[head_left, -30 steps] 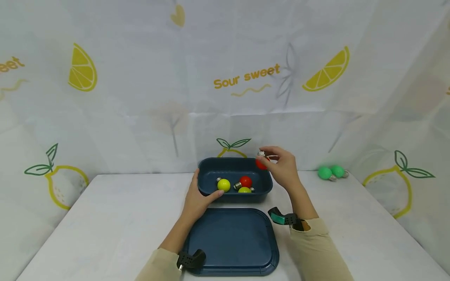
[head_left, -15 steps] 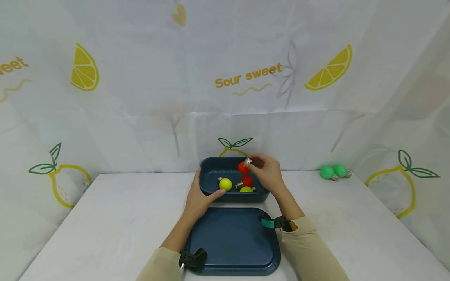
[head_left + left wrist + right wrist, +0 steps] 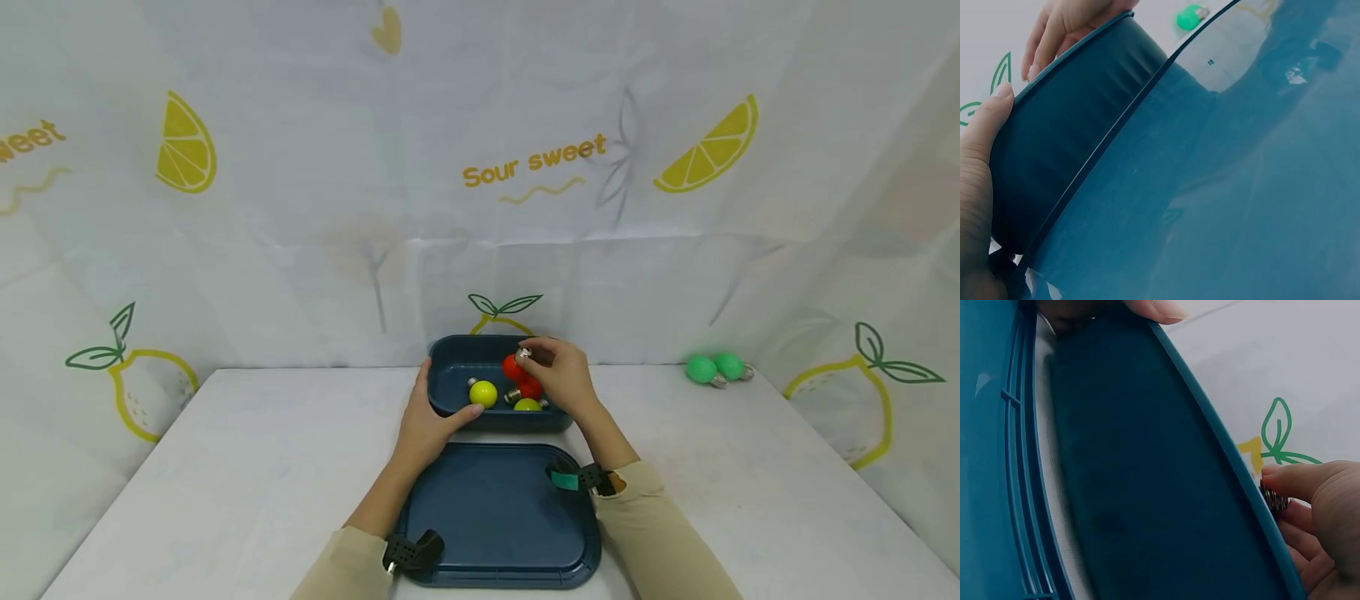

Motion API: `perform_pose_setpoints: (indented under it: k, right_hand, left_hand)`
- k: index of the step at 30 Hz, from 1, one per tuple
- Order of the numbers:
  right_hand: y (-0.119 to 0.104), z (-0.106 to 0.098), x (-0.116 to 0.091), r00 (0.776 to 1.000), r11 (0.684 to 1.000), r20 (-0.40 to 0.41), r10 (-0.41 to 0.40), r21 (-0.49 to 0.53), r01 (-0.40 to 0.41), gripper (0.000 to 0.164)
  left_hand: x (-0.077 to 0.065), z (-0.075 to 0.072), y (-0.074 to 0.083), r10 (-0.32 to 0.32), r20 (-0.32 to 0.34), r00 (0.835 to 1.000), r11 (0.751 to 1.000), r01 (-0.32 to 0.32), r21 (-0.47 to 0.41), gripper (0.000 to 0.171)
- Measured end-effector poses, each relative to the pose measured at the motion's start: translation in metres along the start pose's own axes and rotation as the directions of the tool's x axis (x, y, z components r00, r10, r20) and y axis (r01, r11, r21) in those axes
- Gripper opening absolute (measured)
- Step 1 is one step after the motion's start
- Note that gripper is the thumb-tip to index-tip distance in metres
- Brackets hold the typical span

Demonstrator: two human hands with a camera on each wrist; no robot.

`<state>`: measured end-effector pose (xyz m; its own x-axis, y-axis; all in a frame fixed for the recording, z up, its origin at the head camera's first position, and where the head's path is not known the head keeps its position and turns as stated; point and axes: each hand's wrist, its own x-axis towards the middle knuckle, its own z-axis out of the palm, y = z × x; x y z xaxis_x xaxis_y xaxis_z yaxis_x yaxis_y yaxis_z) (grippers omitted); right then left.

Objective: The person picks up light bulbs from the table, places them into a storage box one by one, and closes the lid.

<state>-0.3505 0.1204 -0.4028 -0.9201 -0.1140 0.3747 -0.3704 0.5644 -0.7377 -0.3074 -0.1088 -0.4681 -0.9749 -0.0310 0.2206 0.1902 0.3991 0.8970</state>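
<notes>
The left hand (image 3: 426, 427) holds the dark blue box (image 3: 491, 422) round its near left corner, thumb laid on the near rim and fingers along the left end. The right hand (image 3: 564, 377) pinches the metal screw base of a red bulb (image 3: 513, 368) between thumb and fingertips, its other fingers bent behind. This bulb is over the box's interior, towards the right; whether it touches the bulbs below cannot be told.

In the box lie a yellow bulb (image 3: 483, 394) left of centre, a second red bulb (image 3: 532, 388) and, largely hidden by the near wall, another yellow bulb (image 3: 528, 405). The right hand covers the box's far right corner. A matching lid (image 3: 502, 517) lies flat on the tabletop (image 3: 262, 475) just in front of the box, and two green bulbs (image 3: 714, 367) sit well apart at the far right.

The pinched bulb is steeply tilted, base up and slightly right, globe down and slightly left. The box stands upright, its long axis running left to right.
</notes>
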Motion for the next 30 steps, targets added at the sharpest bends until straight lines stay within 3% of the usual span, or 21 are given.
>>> perform_pose_setpoints:
  k: [9,17,30]
  right_hand:
    - [0.0014,0.0022,0.0007,0.999,1.0,0.044,0.017,-0.024,-0.016,0.028]
    - [0.0022,0.0044,-0.0008,0.991,0.99,0.133,-0.003,-0.14,0.022,0.025]
    - [-0.0003,0.0069,-0.0015,0.969,0.971,0.248,0.0,-0.233,0.06,0.022]
  left_hand:
    - [0.0,-0.0003,0.0006,0.0,0.0,1.0,1.0,0.0,0.003,0.114]
    - [-0.0005,0.0002,0.0013,-0.003,0.002,1.0,1.0,0.003,-0.005,0.114]
    - [-0.0013,-0.0006,0.004,-0.008,0.002,1.0,1.0,0.008,-0.007,0.114]
